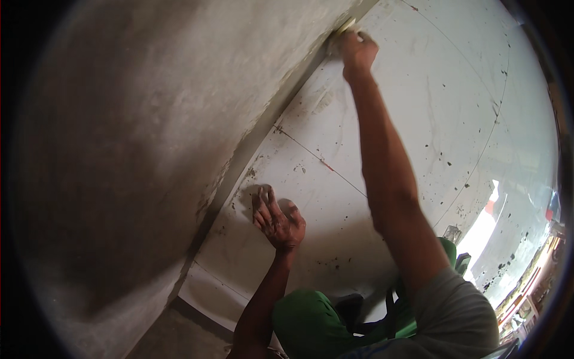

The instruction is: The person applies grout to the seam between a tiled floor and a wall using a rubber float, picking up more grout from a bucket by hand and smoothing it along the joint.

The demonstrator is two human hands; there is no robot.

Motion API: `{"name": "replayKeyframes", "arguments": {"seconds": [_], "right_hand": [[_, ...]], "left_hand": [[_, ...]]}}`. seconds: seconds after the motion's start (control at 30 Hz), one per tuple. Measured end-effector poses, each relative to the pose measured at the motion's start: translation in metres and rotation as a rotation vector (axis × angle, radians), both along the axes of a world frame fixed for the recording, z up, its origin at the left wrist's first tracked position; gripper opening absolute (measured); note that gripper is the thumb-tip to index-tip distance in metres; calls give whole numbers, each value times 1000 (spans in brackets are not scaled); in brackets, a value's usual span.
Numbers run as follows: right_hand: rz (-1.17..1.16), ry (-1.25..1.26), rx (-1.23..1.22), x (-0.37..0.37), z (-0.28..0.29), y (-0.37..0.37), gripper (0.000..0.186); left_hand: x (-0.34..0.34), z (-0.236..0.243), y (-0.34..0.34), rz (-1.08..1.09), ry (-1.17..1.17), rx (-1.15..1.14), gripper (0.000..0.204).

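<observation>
My right hand [359,52] is stretched far forward, closed and blurred, at the seam where the wall meets the white tiles. A small pale yellowish thing [346,26] shows at its fingertips against the wall's foot; its kind cannot be made out. Nearer to me, my left hand [278,220] rests on the glossy white tiles [335,128] with its fingers apart and nothing in it. Along the wall's foot, left of both hands, runs a grey strip [254,134].
A rough grey plastered wall [131,119] rises on the left. Dark crumbs [335,261] and smears dot the tiles, crossed by thin joints with small red marks [327,166]. My green-clad knee [308,323] is at the bottom. Assorted items [532,299] lie at the right edge.
</observation>
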State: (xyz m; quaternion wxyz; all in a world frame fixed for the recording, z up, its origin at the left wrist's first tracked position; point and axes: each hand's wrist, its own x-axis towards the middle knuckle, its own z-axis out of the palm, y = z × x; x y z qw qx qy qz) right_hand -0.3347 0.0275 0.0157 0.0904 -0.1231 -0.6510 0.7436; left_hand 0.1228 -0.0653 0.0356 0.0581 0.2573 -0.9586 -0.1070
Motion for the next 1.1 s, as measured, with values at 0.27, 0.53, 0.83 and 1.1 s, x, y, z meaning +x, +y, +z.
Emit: {"name": "replayKeyframes", "arguments": {"seconds": [0.27,0.53,0.83,1.1], "right_hand": [[260,-85,158,263,26,-113,46],[69,-60,-166,46,16,-25,36],[436,-189,143,332,48,-134,54],[-5,8,257,163,3,-83,57]], "left_hand": [[19,2,-17,52,-4,-39,70],[10,10,-7,71,22,5,72],[43,-12,-22,100,55,106,76],[-3,9,12,113,166,59,64]]}}
